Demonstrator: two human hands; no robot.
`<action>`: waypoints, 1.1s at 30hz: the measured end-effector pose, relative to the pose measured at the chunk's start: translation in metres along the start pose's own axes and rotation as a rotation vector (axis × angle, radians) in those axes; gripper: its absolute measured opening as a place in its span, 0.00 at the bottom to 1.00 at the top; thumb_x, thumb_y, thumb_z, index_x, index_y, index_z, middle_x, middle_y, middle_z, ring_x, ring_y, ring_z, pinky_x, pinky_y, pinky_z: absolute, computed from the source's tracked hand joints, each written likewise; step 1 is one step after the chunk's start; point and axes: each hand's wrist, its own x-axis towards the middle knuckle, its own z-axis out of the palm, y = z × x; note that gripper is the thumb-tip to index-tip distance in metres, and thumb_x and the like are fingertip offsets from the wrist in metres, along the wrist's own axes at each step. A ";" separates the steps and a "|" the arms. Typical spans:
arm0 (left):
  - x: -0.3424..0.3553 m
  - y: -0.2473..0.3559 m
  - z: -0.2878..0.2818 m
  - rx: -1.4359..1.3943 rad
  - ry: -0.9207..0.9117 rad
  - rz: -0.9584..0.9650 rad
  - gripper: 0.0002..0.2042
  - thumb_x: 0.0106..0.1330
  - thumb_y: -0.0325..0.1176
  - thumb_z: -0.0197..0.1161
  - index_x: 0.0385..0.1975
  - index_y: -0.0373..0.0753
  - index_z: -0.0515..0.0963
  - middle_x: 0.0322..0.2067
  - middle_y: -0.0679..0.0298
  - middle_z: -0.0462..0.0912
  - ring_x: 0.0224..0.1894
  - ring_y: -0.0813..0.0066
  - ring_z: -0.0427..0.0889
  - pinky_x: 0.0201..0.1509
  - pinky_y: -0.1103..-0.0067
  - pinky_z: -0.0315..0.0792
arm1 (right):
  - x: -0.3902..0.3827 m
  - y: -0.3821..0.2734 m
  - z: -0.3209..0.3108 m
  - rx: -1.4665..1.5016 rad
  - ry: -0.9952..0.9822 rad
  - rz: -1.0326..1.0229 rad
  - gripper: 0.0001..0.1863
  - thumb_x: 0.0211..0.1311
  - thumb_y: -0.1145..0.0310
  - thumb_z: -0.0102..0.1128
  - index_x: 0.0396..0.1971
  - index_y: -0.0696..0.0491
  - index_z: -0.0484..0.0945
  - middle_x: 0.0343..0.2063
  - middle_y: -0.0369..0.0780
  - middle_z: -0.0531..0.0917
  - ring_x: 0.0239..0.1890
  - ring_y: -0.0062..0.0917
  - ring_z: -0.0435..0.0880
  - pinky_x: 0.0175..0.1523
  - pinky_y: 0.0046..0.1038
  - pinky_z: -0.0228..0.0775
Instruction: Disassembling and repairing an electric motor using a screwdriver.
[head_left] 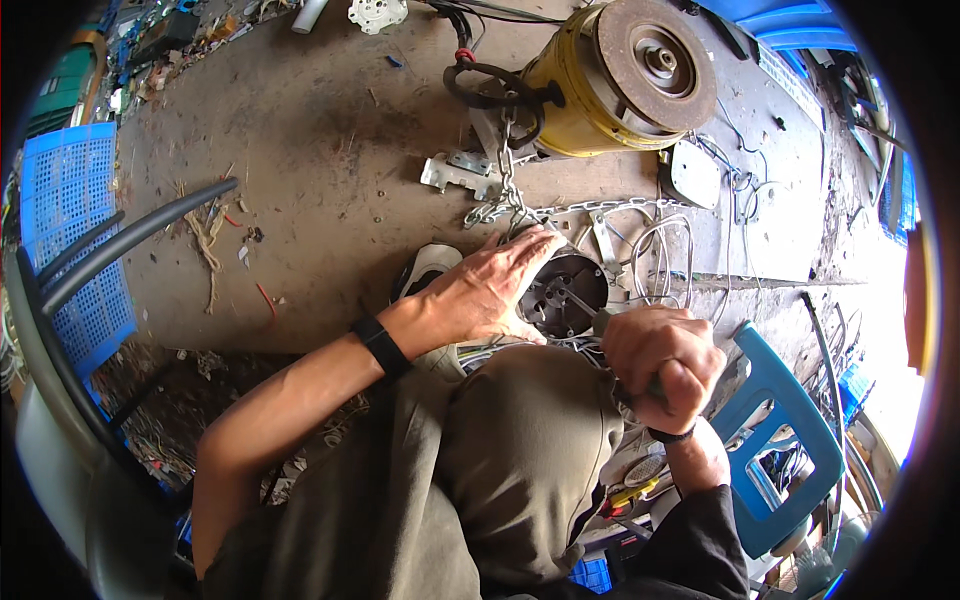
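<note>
Beside my knees, a round, dark, open housing (565,287) shows ribs and a hub inside; it looks like part of a motor. My left hand (480,285) spans its left side, fingers stretched over the far rim and thumb at the near rim, gripping it. In my right fist (663,360) is a screwdriver (580,302), its handle mostly covered by my fingers. The shaft slants left into the housing; exactly what the tip touches is too small to tell. A metal chain (508,180) lies just beyond my left fingers.
A yellow cylindrical machine with a rusty disc (655,62) stands at the far side. Near it are a metal bracket (460,172) and loose cables (660,260). A blue plastic stool (785,450) is at right, a blue perforated crate (75,220) at left. Scrap litters the board.
</note>
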 end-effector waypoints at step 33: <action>0.021 0.033 0.005 0.225 0.040 0.000 0.45 0.55 0.31 0.68 0.77 0.35 0.59 0.63 0.44 0.70 0.66 0.43 0.74 0.54 0.61 0.86 | -0.001 -0.036 -0.059 0.131 0.435 0.149 0.20 0.79 0.60 0.36 0.24 0.53 0.63 0.16 0.42 0.69 0.16 0.24 0.61 0.27 0.30 0.60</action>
